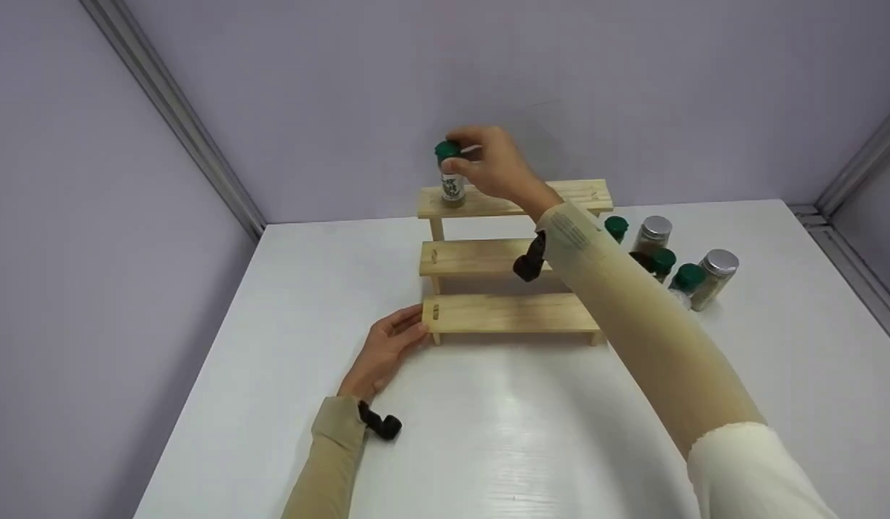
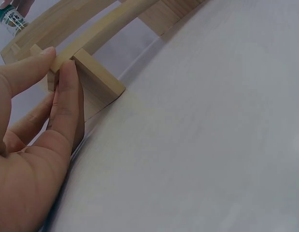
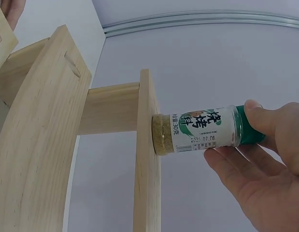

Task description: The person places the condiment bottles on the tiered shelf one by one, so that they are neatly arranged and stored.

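Note:
A three-tier wooden shelf rack (image 1: 513, 313) stands on the white table. My right hand (image 1: 499, 164) holds a spice jar (image 1: 452, 189) by its green cap, at the left end of the top tier. In the right wrist view, the jar (image 3: 195, 130) has a printed label and a yellowish-brown filling, and its base meets the board (image 3: 145, 183). My left hand (image 1: 387, 349) grips the left end of the lowest tier. Its thumb and fingers pinch the board's end (image 2: 67, 55) in the left wrist view.
Several more jars stand right of the rack, partly behind my right forearm: green-capped ones (image 1: 686, 277) and silver-lidded ones (image 1: 717, 270). A pale wall (image 1: 344, 108) rises directly behind the table (image 1: 308, 288). Metal rails (image 1: 178, 108) line the corners.

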`<state>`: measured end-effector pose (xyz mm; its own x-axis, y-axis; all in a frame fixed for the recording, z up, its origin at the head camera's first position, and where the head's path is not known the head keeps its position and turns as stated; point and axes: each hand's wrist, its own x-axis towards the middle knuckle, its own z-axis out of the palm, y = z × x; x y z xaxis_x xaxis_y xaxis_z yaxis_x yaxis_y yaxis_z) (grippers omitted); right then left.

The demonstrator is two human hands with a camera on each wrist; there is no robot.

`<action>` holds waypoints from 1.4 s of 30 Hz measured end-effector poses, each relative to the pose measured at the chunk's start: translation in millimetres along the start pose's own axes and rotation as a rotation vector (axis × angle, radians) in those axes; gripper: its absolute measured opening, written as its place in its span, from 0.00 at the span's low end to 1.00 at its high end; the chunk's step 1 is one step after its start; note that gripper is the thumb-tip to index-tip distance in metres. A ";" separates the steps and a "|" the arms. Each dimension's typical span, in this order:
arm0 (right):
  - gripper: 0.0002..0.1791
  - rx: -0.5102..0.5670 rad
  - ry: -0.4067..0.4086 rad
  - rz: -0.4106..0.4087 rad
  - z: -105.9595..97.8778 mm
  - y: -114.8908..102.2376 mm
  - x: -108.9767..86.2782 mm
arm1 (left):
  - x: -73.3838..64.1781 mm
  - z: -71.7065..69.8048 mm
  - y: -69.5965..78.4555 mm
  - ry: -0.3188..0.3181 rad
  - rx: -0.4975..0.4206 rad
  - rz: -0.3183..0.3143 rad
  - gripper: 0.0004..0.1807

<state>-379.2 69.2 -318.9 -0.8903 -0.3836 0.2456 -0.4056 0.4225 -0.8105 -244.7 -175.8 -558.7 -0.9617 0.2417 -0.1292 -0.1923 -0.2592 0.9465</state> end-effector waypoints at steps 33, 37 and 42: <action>0.23 -0.159 0.031 -0.221 -71.5 -11.2 -106.9 | 4.6 -14.2 5.9 0.003 0.017 0.010 0.29; 0.22 -0.175 0.036 -0.246 -81.8 -2.3 -121.8 | 3.9 -14.1 6.8 0.000 0.018 0.015 0.29; 0.22 -0.219 0.033 -0.234 -96.0 7.4 -137.5 | 1.2 -15.4 9.3 0.001 0.014 0.012 0.29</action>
<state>-279.7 204.0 -307.6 -0.7720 -0.4659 0.4323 -0.6323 0.4936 -0.5971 -250.6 -192.3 -554.7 -0.9640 0.2379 -0.1185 -0.1784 -0.2491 0.9519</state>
